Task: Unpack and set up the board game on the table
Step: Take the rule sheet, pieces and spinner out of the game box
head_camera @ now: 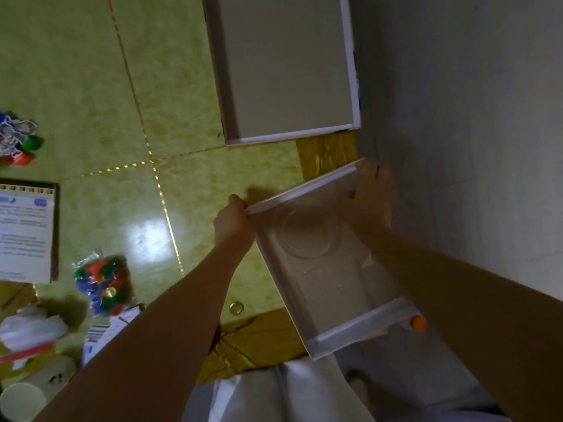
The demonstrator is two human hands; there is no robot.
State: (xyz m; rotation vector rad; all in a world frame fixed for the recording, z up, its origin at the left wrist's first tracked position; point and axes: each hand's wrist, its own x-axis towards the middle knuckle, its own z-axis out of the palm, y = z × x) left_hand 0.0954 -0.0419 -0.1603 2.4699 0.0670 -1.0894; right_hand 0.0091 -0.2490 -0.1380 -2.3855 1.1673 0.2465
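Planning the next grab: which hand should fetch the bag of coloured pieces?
Left. The bag of coloured pieces lies left of the left hand. The right hand grips the tray on its opposite side.

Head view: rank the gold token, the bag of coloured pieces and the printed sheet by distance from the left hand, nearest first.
From the left hand, which grips the plastic tray:
1. gold token, below it
2. bag of coloured pieces, lower left
3. printed sheet, far left

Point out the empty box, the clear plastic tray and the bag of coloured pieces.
empty box (289, 65): head view, bare inner floor.
clear plastic tray (329, 284): head view, its flat middle.
bag of coloured pieces (103, 284): head view, middle of the bag.
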